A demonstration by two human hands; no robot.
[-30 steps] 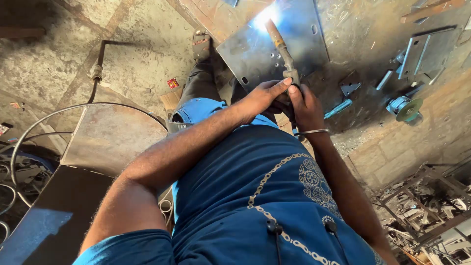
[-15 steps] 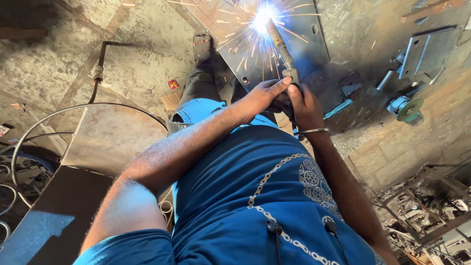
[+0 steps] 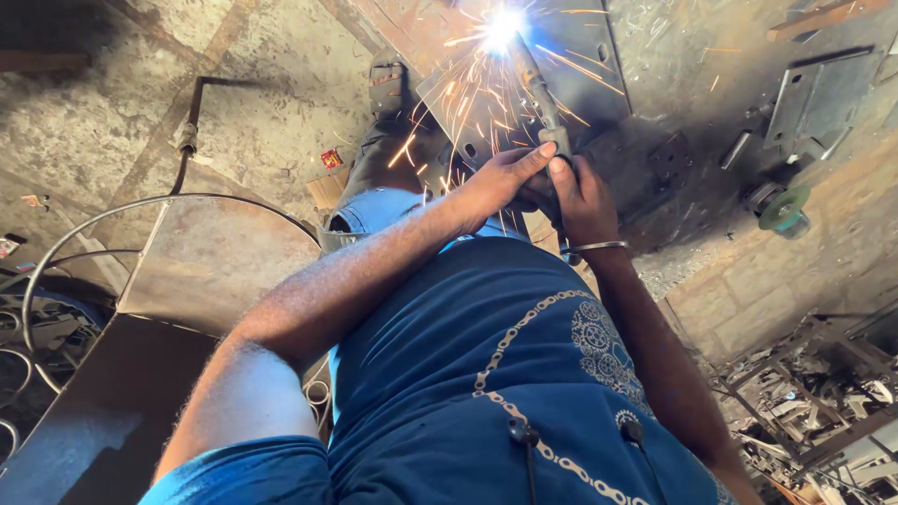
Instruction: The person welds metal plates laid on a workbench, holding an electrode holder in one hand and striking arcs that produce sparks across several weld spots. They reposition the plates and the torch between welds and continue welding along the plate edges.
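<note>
Rough, stained concrete floor (image 3: 262,84) in hard sunlight with deep shadows. A bent pipe (image 3: 192,122) lies on it, curved metal rings (image 3: 56,252) to one side, a scrap metal pile (image 3: 814,411) to the other.

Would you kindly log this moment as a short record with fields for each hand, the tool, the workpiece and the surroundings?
Left hand: closed on the electrode holder, beside the right hand.
Right hand: gripping the same holder; metal bangle on the wrist.
Tool: electrode holder, tip at a bright arc throwing sparks.
Workpiece: steel plate lying on the ground.
Surroundings: angle grinder with a green disc, curved steel rod, scrap metal pile.
</note>
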